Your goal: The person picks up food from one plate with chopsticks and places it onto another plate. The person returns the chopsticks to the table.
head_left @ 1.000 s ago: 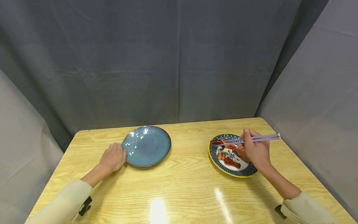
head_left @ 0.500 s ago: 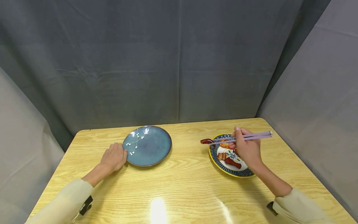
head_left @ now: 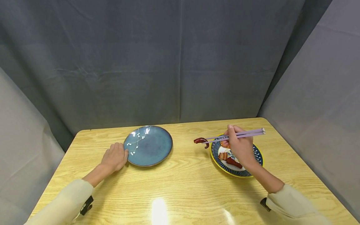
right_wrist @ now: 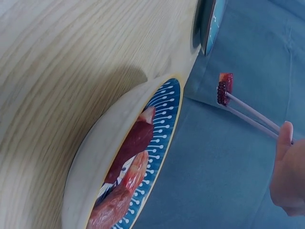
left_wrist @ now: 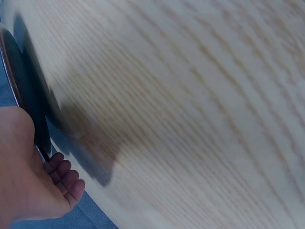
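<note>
My right hand (head_left: 240, 148) holds a pair of lilac chopsticks (head_left: 248, 133) whose tips pinch a dark red, curled octopus tentacle (head_left: 200, 140). The tentacle (right_wrist: 225, 89) is off the food plate, over the table just left of its rim. That deep plate (head_left: 258, 156) is blue and white with a yellow edge; a drumstick (head_left: 234, 162), a striped piece of meat (head_left: 222, 156) and other food lie in it, partly hidden by the hand. My left hand (head_left: 113, 157) grips the left rim of a blue plate (head_left: 154, 147) with a white blossom pattern, fingers (left_wrist: 66, 174) curled at its edge.
Both plates stand on a light wooden table (head_left: 182, 181), with bare wood between them. A grey curtain (head_left: 180, 62) hangs behind the far edge, and pale cloth (head_left: 323, 93) closes off the right side.
My right hand has moved left with the chopsticks, carrying the octopus tentacle up from the food plate and past its left rim. The left hand and the blue plate stay put.
</note>
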